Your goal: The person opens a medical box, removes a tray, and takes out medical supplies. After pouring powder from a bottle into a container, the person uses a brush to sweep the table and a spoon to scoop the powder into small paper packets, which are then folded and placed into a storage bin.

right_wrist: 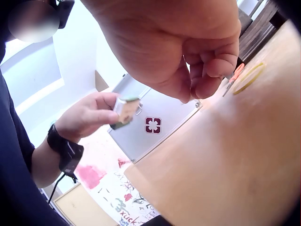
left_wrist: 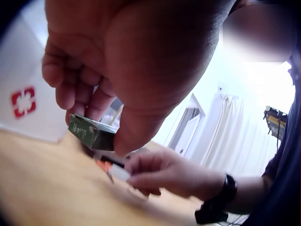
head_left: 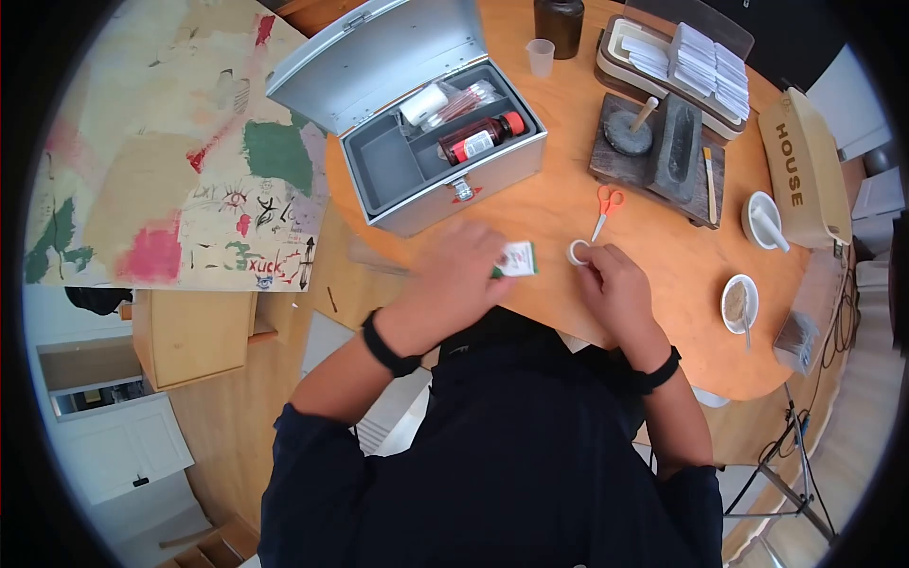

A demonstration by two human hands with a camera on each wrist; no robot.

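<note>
The table [head_left: 682, 308] bears scissors [head_left: 603, 214] near right-hand fingers [head_left: 612, 258].

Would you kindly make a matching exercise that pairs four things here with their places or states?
Things:
1. small box
2. scissors
3. red-capped bottle
4. metal case

Places or states:
A. inside the metal case
B. lid raised
C. held in the left hand
D. orange-handled, lying on the table

Pairs: 1-C, 2-D, 3-A, 4-B
</note>
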